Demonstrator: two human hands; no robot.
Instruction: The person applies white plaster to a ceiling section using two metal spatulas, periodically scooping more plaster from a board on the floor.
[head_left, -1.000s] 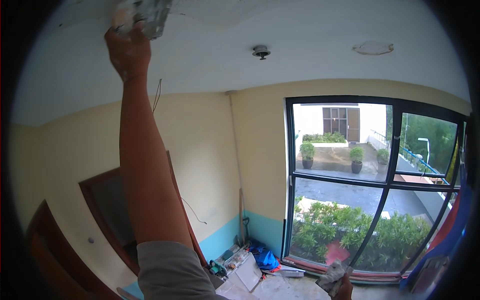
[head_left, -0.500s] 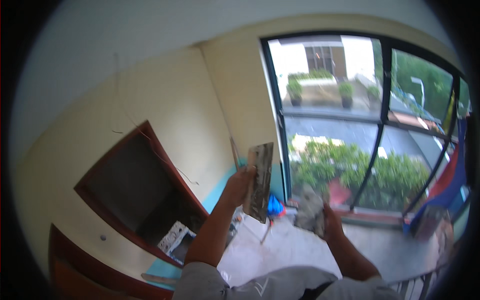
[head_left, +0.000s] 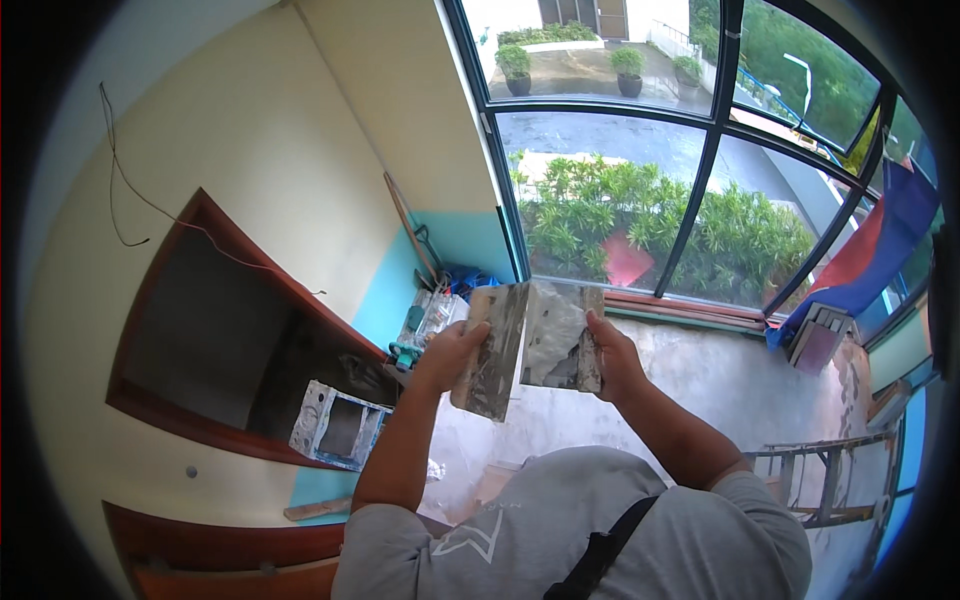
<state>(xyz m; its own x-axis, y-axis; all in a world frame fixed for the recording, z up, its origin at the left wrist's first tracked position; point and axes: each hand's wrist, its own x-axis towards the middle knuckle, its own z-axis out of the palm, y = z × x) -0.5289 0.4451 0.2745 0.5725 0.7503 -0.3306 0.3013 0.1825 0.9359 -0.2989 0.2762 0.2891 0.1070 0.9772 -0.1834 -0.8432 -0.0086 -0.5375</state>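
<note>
My left hand [head_left: 450,358] is wrapped round a flat rectangular plastering trowel [head_left: 492,362], its blade streaked with grey and tan residue. Closed on a second rectangular trowel [head_left: 590,372] is my right hand [head_left: 616,362]. Pale grey, wet-looking plaster [head_left: 553,325] covers much of that second blade. Both trowels are raised in front of my chest, their inner edges side by side and touching or nearly so. Their handles are hidden behind the blades and my fingers.
A large black-framed window [head_left: 600,110] fills the far right wall. To the left is a dark, red-framed wall opening [head_left: 200,330] with a white-splashed frame [head_left: 340,425] at its sill. Loose wires [head_left: 195,225] hang above it. A metal ladder-like frame [head_left: 825,480] is at right.
My view has tilted down and shifted right. The two trowels have come together from apart, and the plaster on the right one now lies flatter across its blade.
</note>
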